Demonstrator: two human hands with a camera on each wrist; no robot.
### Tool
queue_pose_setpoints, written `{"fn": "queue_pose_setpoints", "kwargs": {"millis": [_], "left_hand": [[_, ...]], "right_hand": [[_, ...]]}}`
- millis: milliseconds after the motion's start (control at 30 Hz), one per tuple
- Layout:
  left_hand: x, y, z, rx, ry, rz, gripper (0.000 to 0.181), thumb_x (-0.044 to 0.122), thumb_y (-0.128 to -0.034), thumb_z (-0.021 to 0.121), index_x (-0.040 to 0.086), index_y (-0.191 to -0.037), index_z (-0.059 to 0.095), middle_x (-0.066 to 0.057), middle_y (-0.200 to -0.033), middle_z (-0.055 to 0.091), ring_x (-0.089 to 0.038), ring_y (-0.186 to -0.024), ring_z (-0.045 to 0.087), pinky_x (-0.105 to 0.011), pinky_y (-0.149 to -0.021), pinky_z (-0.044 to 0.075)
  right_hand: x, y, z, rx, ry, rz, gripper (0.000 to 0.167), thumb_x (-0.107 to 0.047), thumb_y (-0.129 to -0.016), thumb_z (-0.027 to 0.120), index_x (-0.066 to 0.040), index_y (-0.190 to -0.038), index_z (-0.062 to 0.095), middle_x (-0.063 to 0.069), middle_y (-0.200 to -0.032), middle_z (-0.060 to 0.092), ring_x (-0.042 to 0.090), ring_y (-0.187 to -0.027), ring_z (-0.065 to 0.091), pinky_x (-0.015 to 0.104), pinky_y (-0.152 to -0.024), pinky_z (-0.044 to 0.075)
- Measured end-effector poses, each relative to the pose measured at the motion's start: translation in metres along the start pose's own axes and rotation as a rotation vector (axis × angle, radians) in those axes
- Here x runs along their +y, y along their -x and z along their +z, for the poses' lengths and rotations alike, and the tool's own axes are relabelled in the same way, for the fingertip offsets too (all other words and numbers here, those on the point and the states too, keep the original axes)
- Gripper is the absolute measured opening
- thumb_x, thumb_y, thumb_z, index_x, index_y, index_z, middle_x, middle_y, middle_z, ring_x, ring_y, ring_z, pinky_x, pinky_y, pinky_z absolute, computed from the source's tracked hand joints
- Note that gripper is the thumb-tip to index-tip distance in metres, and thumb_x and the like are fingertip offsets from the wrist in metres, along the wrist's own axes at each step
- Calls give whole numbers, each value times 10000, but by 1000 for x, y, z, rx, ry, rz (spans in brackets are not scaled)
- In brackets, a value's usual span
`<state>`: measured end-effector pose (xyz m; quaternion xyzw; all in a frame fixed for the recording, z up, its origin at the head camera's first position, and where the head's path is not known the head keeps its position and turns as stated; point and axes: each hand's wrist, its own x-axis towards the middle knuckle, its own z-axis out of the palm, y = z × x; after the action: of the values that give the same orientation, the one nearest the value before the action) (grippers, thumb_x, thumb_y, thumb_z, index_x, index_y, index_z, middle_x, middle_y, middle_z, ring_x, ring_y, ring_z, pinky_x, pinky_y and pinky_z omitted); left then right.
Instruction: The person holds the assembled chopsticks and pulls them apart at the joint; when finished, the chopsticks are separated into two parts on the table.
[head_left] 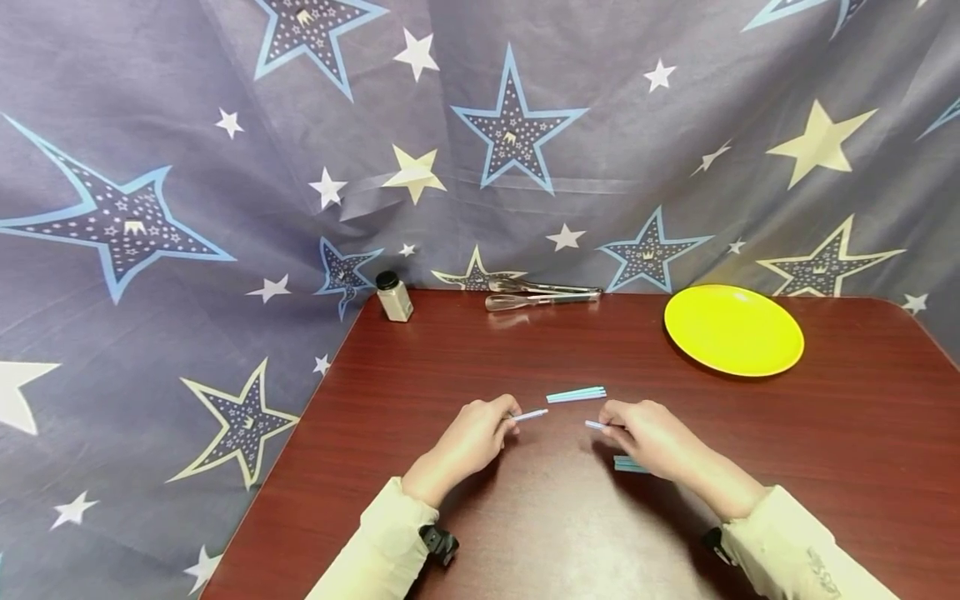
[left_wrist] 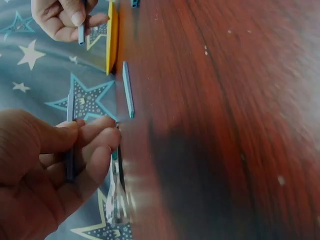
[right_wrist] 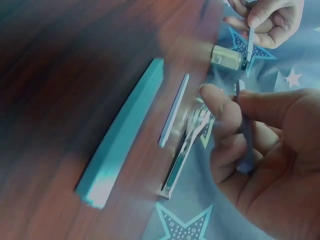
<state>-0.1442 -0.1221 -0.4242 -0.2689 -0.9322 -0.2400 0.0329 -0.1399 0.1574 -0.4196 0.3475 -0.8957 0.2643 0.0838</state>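
My left hand [head_left: 478, 429] pinches a thin, pale lilac-blue stick [head_left: 534, 414] between thumb and fingers, above the table. Opposite it, my right hand [head_left: 652, 433] holds a similar short pale stick [head_left: 594, 425]; the right wrist view shows this stick [right_wrist: 244, 130] running across the palm side of the fingers. A gap separates the two held sticks. Just beyond the hands, a few light-blue sticks [head_left: 576, 394] lie side by side on the table. Partly hidden under the right hand is a teal bar-like piece [head_left: 630, 464], seen lengthwise as a ridged teal bar [right_wrist: 122, 135] in the right wrist view.
At the back right of the brown table [head_left: 420, 367] is a yellow plate [head_left: 735, 331]. Metal tongs [head_left: 543, 298] lie along the back edge. A small jar with a black lid [head_left: 396, 302] stands at the back left corner. Behind hangs a star-patterned cloth [head_left: 525, 225].
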Motion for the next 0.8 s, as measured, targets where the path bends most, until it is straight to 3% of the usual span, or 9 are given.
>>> {"fn": "queue_pose_setpoints", "kwargs": {"millis": [133,233,500,633,800], "left_hand": [[5,-8,5,38,-76,-34,42,173,-918,674,133,-908,675,68,-761,684,-118,-670,627,-346,-621,499],[9,-15,10,40,-111,-50,45,173,-921,669,156,-953,696,68,-767,680,-142,-674,634,-363,-615,504],[18,-34,20,-28,-150,2,235,-9,-920,601,96,-1128,633,-33,-926,701,-216,-876,676,-374,-739,530],[23,-42,25,-25,-213,13,261,-18,-903,599,112,-1126,634,-38,-926,707,-245,-840,682,-379,-709,532],[29,-53,29,56,-296,-37,203,-8,-833,634,129,-983,638,-43,-782,692,-265,-708,672,-385,-602,520]], "right_hand": [[5,6,-4,-17,41,94,147,-125,-863,732,-187,-790,622,-164,-630,512,22,-541,412,240,-519,376],[10,10,-5,-20,71,143,151,-178,-880,722,-212,-783,612,-167,-606,449,27,-540,389,248,-512,347],[20,17,-10,-65,84,178,58,-54,-887,653,-112,-890,652,-102,-690,514,75,-593,411,282,-547,360],[24,21,-11,-64,101,174,101,-41,-866,676,-126,-921,671,-102,-728,570,77,-604,433,288,-553,380],[28,26,-12,-61,135,191,146,-98,-847,730,-196,-798,633,-149,-672,549,60,-577,445,286,-531,389]]}}
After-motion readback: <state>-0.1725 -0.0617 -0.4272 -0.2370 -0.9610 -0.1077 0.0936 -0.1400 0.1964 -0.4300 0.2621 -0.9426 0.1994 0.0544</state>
